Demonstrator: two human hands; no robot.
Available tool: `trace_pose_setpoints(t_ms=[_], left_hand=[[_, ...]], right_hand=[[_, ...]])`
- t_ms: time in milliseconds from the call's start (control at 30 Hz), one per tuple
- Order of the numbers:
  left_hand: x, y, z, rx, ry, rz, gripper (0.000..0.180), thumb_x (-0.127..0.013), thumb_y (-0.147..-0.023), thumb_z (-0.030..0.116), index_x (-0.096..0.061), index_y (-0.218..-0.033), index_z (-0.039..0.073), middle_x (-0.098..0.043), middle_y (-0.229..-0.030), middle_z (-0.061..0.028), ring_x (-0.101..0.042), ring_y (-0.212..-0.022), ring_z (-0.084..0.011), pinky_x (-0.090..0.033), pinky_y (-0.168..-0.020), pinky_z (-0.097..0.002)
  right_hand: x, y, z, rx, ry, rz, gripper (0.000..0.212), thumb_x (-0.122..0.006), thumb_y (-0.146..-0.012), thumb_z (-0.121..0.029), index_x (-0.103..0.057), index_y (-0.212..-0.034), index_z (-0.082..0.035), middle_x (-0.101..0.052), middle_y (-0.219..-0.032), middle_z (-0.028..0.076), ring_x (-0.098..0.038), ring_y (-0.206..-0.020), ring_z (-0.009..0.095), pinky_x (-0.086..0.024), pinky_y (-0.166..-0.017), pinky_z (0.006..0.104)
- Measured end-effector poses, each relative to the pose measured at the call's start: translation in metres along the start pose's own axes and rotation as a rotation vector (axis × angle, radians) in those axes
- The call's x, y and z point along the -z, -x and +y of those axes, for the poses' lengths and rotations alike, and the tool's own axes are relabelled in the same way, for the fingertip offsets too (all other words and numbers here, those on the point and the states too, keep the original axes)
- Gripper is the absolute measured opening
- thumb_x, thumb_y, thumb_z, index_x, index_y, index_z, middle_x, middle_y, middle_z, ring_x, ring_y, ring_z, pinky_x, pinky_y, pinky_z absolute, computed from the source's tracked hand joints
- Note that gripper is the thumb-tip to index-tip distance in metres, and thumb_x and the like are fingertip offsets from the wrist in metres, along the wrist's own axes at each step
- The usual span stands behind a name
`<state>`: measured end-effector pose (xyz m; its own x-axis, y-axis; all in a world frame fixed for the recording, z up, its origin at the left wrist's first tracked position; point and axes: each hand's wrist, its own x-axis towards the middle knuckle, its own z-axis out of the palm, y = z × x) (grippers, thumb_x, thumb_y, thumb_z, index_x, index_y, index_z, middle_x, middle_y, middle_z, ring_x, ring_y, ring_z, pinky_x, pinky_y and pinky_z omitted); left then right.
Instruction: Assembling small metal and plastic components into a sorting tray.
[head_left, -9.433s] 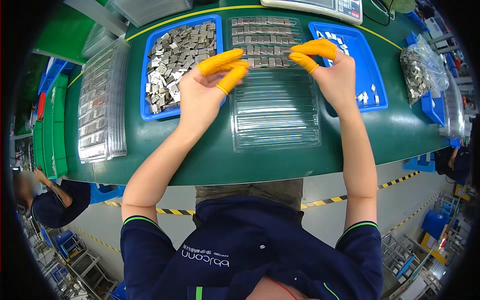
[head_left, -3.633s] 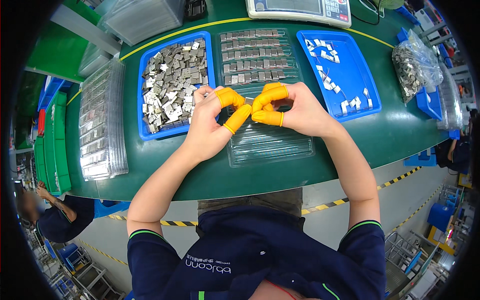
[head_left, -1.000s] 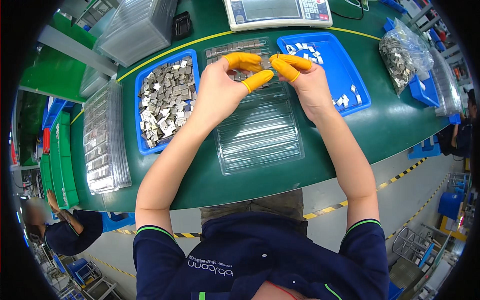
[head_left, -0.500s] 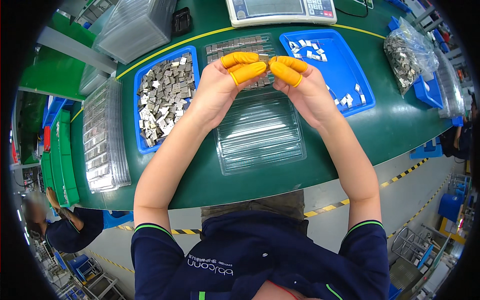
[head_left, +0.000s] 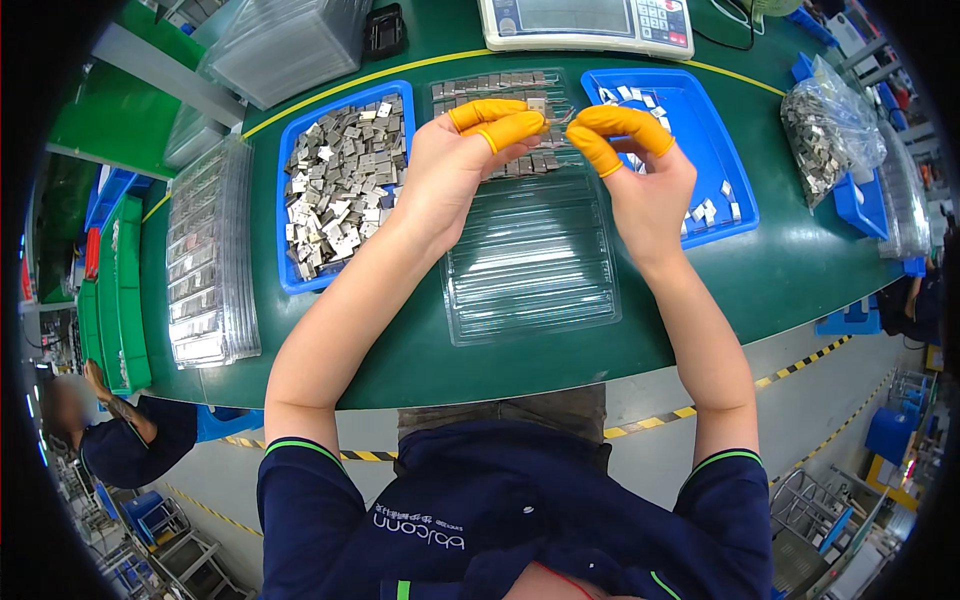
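Note:
My left hand, with yellow finger cots on, pinches a small flat metal housing above the clear blister tray. Thin wires run from the housing toward my right hand, also in yellow finger cots. Its thumb and forefinger are closed at the wire ends; the exact grip is too small to see clearly. Beneath my hands, rows of metal housings lie in the far part of the clear blister tray. Behind my right hand, a blue tray holds small white pieces with thin wires.
Left of my hands, another blue tray is heaped with metal housings. Filled clear trays stand stacked farther left. A scale is at the back. A plastic bag of parts lies at right. A person works far left.
My right hand has drawn back to the right, away from my left fingertips, opening a gap where thin wires show. My left hand still pinches the housing. The whole view has shifted slightly.

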<state>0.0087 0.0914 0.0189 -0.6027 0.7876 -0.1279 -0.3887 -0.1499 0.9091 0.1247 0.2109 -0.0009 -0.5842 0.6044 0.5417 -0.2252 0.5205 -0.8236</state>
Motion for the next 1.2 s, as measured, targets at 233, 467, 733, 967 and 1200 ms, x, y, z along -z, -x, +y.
trace_pose_setpoints(t_ms=[233,467,733,967,1200], left_hand=[[-0.005,0.005,0.0,0.013,-0.029,0.002,0.02,-0.06,-0.081,0.008,-0.06,-0.099,-0.002,-0.062,-0.095,-0.008,-0.061,-0.087,-0.0142,-0.047,-0.081,-0.0251],[-0.012,0.02,-0.021,-0.709,-1.425,0.009,0.042,-0.055,-0.083,0.012,-0.045,-0.119,-0.007,-0.056,-0.11,-0.0193,-0.054,-0.105,-0.0323,-0.04,-0.094,-0.0405],[-0.004,0.025,-0.057,-0.583,-1.709,-0.166,0.058,-0.042,-0.09,0.03,-0.029,-0.129,-0.01,-0.027,-0.137,-0.0243,-0.02,-0.132,-0.0315,-0.014,-0.109,-0.0394],[-0.008,0.024,-0.056,-0.58,-1.658,-0.218,0.055,-0.04,-0.091,0.029,-0.028,-0.131,-0.007,-0.028,-0.138,-0.0211,-0.02,-0.133,-0.0286,-0.014,-0.109,-0.0387],[-0.006,0.024,-0.054,-0.591,-1.73,-0.288,0.052,-0.04,-0.091,0.027,-0.031,-0.13,-0.006,-0.032,-0.136,-0.0196,-0.022,-0.132,-0.0269,-0.013,-0.109,-0.0394]], right_hand=[[0.002,-0.002,0.007,0.363,0.308,-0.016,0.019,-0.07,-0.068,-0.003,-0.067,-0.086,-0.006,-0.064,-0.08,0.006,-0.058,-0.078,0.02,-0.047,-0.067,0.0281],[0.021,-0.015,0.01,0.056,0.541,-0.198,0.016,-0.068,-0.072,-0.012,-0.067,-0.087,-0.005,-0.06,-0.082,0.011,-0.056,-0.078,0.028,-0.046,-0.069,0.0335],[0.02,-0.011,0.015,0.156,0.833,-0.41,0.012,-0.066,-0.071,-0.009,-0.068,-0.08,-0.001,-0.062,-0.079,0.012,-0.055,-0.083,0.024,-0.043,-0.078,0.0346],[0.023,-0.011,0.021,0.302,0.858,-0.405,0.012,-0.066,-0.066,-0.009,-0.068,-0.075,-0.002,-0.062,-0.078,0.01,-0.054,-0.087,0.022,-0.04,-0.083,0.0334],[0.023,-0.01,0.028,0.25,0.887,-0.494,0.015,-0.064,-0.07,-0.007,-0.068,-0.084,-0.003,-0.061,-0.094,0.007,-0.051,-0.101,0.022,-0.039,-0.09,0.0332]])
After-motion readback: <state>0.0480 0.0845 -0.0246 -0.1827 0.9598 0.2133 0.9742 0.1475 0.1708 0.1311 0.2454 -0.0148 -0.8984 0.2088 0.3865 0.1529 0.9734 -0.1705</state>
